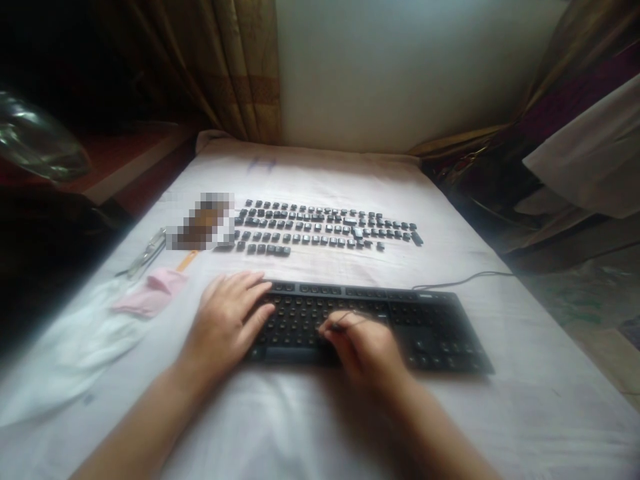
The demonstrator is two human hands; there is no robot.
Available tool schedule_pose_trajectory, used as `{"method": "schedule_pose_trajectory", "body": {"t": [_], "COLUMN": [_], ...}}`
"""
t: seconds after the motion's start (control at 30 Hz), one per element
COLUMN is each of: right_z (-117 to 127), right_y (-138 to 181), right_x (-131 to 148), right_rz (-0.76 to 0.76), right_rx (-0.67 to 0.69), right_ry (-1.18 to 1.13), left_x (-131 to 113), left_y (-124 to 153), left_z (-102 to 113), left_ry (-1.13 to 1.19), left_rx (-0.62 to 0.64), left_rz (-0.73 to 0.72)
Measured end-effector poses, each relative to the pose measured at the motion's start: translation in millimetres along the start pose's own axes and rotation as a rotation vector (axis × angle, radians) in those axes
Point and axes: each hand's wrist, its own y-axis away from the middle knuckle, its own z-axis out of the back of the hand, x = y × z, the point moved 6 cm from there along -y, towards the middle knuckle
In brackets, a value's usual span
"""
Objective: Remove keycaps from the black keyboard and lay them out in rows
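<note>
A black computer keyboard [435,337] lies on the cloth in front of me, many of its main key positions bare of caps. My left hand [227,317] rests over its left end, fingers stretched out and slightly apart, steadying nothing between them. Over the middle of the keyboard, my right hand [373,347] is closed in a pinch around a thin dark item, too blurred to name, with its tip down among the key positions. Beyond the keyboard, loose black keycaps [305,239] are laid out in several rows.
On the left of the white-covered surface [320,420] lie a pink cloth [153,293], a white cloth [90,333], a pixelated item [203,223] and a slim, shiny object [149,252]. The keyboard's cable [465,279] runs off right. A clear glass container [40,143] stands at far left.
</note>
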Motion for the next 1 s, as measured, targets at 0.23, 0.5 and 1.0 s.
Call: {"method": "schedule_pose_trajectory", "body": {"t": [0.23, 0.5, 1.0], "right_z": [4.0, 5.0, 11.4], "right_y": [3.3, 6.0, 12.7], "right_x": [-3.7, -7.8, -19.9], "right_rz": [-0.014, -0.1, -0.291], "right_rx": [-0.07, -0.126, -0.264], "right_ry": [-0.008, -0.09, -0.335], "left_x": [-56.5, -53.9, -59.1], "left_y": [19.2, 18.8, 17.4], "left_z": [-23.5, -30.0, -21.6], "left_ry": [0.027, 0.062, 0.136], "left_rx": [0.254, 0.253, 0.167], "left_rz": [-0.238, -0.188, -0.163]}}
